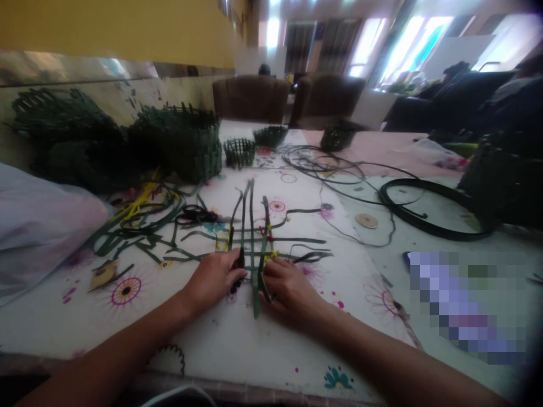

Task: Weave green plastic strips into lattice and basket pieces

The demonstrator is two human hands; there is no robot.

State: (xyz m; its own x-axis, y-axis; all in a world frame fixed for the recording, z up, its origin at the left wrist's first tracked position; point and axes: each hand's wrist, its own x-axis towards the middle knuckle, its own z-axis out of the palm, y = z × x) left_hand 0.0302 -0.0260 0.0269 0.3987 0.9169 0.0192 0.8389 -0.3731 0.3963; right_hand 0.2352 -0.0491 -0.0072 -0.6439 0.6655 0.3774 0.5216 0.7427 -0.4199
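A loose lattice of crossed green weaving strips [251,226] lies flat on a flowered white tablecloth. Yellow and red ties [271,254] sit at some of its crossings. At the lattice's near left corner, my left hand [218,277] pinches a dark green strip between thumb and fingers. On the near right side, my right hand [288,285] has its fingers curled round another green strip, which bends beside its fingertips. Between the hands, one strip end points toward me. Black-handled scissors [197,215] rest behind my left hand, among loose strips.
Dark green woven baskets [182,141] stand at the back left, with smaller ones [240,152] beyond the lattice. A white plastic bag [42,226] is at left. On the right lie a coil of green strip [436,234], a round disc [366,220] and a blurred-out purple object [449,305].
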